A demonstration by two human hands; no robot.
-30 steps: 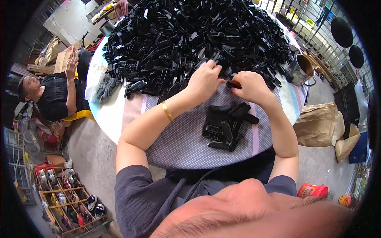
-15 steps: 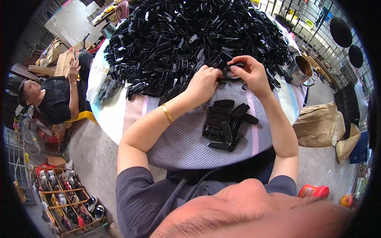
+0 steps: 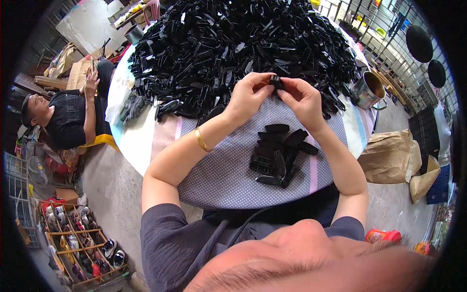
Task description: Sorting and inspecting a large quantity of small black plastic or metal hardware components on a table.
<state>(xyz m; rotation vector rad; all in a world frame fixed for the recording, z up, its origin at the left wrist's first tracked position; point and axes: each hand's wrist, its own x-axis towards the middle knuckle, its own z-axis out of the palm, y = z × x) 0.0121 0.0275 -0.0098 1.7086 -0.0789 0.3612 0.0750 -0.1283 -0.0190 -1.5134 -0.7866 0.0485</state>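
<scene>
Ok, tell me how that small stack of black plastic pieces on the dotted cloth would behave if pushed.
The stack would probably scatter: its pieces lie loosely crossed. Each looks stiff and light, like the one pinched between both hands. The dotted cloth might bunch and drag.

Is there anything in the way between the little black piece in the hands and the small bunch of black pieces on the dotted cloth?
Nothing visible. Both hands, left hand and right hand, hold the black piece above bare dotted cloth, and the small bunch lies just below.
</scene>
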